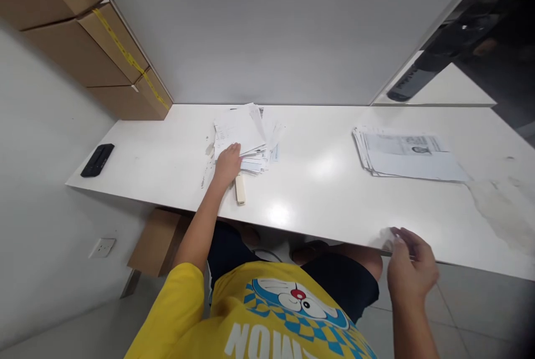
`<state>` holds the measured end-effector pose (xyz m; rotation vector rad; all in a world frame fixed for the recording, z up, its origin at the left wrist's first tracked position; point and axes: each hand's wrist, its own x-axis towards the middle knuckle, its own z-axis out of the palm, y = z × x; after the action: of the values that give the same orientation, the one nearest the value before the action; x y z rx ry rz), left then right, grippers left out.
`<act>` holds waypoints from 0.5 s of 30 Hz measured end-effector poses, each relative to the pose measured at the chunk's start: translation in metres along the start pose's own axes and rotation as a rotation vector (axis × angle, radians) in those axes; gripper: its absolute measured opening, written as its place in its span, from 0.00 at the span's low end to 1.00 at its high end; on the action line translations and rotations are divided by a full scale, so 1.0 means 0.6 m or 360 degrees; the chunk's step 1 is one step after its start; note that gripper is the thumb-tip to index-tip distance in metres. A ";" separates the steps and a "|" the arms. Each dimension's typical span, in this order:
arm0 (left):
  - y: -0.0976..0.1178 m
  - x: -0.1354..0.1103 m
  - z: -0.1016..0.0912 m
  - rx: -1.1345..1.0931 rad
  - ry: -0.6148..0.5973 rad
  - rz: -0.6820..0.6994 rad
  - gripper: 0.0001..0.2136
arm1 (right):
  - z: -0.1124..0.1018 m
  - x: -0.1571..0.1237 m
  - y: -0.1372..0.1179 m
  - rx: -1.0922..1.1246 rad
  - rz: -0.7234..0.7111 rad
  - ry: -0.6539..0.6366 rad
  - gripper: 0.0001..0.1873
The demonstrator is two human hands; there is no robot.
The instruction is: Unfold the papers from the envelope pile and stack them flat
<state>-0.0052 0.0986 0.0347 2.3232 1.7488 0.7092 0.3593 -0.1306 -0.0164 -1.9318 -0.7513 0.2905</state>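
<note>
Your left hand (pixel 228 165) rests on the messy paper pile (pixel 240 127), fingers together; right hand (pixel 413 267)'s curled near the desk (pixel 317 197), can't tell if it's pinching anything.

Bright light throws two glare patches on the white table (pixel 309 194), one near its front edge, while print on the papers (pixel 239 129) blurs, boxes (pixel 75 49) at the left back corner look stretched, and darkness lies beyond the right.
</note>
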 end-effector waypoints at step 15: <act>0.094 -0.137 0.012 -0.0086 0.0249 0.0628 0.14 | 0.078 -0.122 -0.151 0.0891 0.0362 -0.1544 0.26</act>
<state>0.0298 0.0052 0.0272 2.6682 1.3091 1.0079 0.2444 -0.1142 0.0322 -1.2645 -0.9123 1.4755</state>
